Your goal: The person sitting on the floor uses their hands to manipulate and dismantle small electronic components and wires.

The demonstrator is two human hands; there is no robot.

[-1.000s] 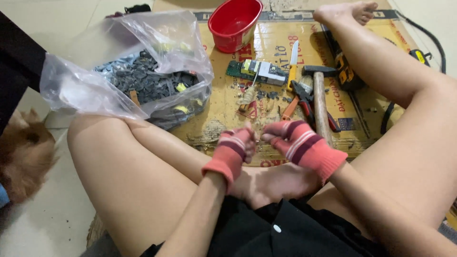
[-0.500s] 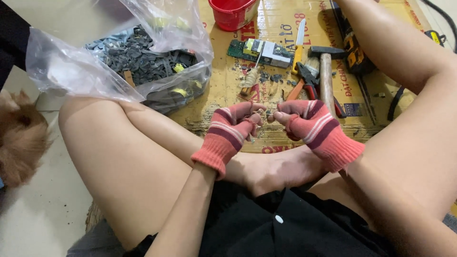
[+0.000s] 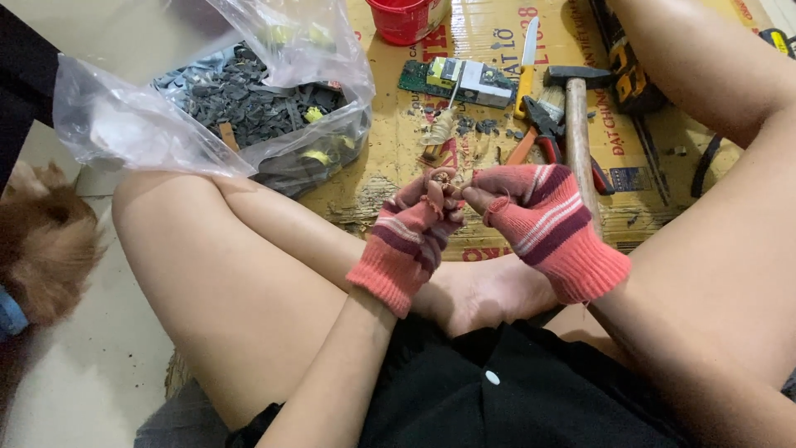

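Note:
Both my hands wear pink striped fingerless gloves and meet above my crossed legs. My left hand [image 3: 412, 228] pinches a small copper wire coil [image 3: 437, 187] between its fingertips. My right hand [image 3: 539, 217] grips the other side of the same small coil, fingertips touching the left ones. How the coil is wound is too small to tell. Just beyond the hands lies a flattened cardboard sheet [image 3: 489, 50] with tools on it.
A clear plastic bag [image 3: 240, 108] of dark scrap parts sits at the left. On the cardboard lie a hammer [image 3: 578, 124], pliers [image 3: 539, 137], a knife [image 3: 526, 62], a green circuit board [image 3: 456, 79] and a red bucket [image 3: 406, 18]. A furry brown animal [image 3: 41, 241] rests at far left.
My hands have come together and risen slightly, both now pinching the small coil. The view has tilted down, so the bucket and my foot have slid toward the top edge.

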